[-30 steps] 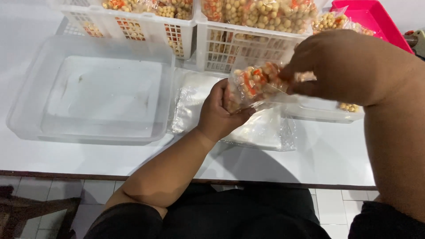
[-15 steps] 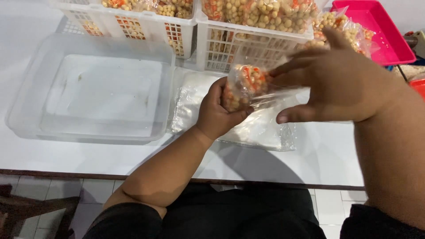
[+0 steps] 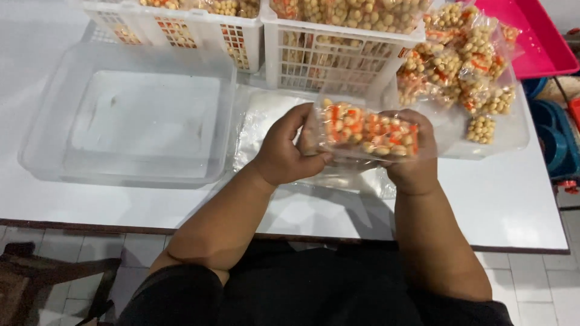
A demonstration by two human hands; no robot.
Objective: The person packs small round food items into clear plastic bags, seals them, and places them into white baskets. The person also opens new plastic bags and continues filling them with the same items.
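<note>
Both of my hands hold one small clear plastic bag of round tan and orange snack pieces (image 3: pixel 368 130) flat above the white table (image 3: pixel 519 205). My left hand (image 3: pixel 284 151) grips its left end. My right hand (image 3: pixel 414 163) holds its right end from below, thumb on the edge. Under the bag lies a stack of empty clear plastic bags (image 3: pixel 266 115).
An empty clear plastic tub (image 3: pixel 127 121) sits at the left. Two white slotted baskets (image 3: pixel 338 60) filled with snack pieces stand at the back. Several filled snack bags (image 3: pixel 465 60) lie piled in a clear tray at the right, beside a pink tray (image 3: pixel 547 45).
My right hand has come down from above the bag and moved under its right end. The bag is now held flat and stretched between both hands.
</note>
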